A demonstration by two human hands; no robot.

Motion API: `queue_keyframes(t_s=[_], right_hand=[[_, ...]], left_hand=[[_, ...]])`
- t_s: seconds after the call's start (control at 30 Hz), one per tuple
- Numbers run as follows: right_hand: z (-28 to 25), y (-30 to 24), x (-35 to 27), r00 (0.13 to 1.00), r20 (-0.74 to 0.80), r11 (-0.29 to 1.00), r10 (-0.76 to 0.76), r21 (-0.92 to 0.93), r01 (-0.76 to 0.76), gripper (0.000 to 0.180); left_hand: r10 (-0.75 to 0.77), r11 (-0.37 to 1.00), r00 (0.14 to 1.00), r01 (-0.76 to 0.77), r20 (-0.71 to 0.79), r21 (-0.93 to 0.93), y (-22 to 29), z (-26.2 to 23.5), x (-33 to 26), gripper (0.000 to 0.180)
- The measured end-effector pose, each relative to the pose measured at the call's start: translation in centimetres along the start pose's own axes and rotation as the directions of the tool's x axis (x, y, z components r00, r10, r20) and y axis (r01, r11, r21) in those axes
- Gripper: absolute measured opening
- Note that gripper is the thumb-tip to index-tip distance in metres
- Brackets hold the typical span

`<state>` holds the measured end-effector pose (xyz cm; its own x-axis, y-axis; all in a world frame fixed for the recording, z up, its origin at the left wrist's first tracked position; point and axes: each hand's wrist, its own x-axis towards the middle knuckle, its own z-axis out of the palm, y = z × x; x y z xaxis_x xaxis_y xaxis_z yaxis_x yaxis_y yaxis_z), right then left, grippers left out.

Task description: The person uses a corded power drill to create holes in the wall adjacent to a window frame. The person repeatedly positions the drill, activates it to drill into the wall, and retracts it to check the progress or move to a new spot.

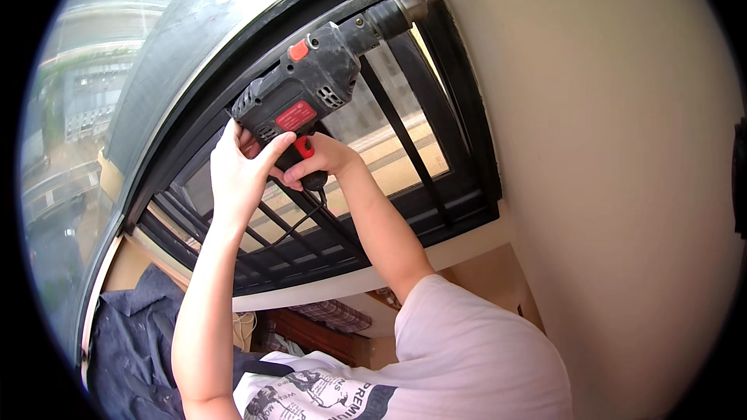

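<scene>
While its trigger (304, 148) is red, the drill (317, 70) looks mostly black.

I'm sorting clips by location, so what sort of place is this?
Probably a room in a home: a barred window, a beige wall and plaid fabric.

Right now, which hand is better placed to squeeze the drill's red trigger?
Probably the right hand: it grips the handle of the drill, close beside the red trigger. The left hand holds the drill's back end, so it seems less handy.
</scene>
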<state>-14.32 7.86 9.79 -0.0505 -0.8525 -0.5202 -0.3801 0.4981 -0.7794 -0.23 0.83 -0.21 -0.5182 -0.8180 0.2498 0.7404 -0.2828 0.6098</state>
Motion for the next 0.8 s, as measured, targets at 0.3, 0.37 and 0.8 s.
queue_keyframes(t_s=[0.3,0.37,0.8], right_hand=[[0.6,0.6,0.0,0.994,-0.068,0.995,-0.091,-0.055,0.087,0.014],[0.8,0.7,0.1,0.991,-0.088,0.994,-0.097,-0.052,0.093,0.014],[0.9,0.3,0.0,0.992,-0.084,0.988,-0.090,-0.130,0.079,0.014]], left_hand=[[0.004,0.998,1.000,-0.004,0.002,0.056,-0.7,-0.2,0.1,0.044],[0.011,0.995,1.000,-0.012,0.005,0.100,-0.5,-0.3,0.2,0.042],[0.001,0.991,0.999,0.006,-0.049,0.130,0.0,0.0,-0.3,0.044]])
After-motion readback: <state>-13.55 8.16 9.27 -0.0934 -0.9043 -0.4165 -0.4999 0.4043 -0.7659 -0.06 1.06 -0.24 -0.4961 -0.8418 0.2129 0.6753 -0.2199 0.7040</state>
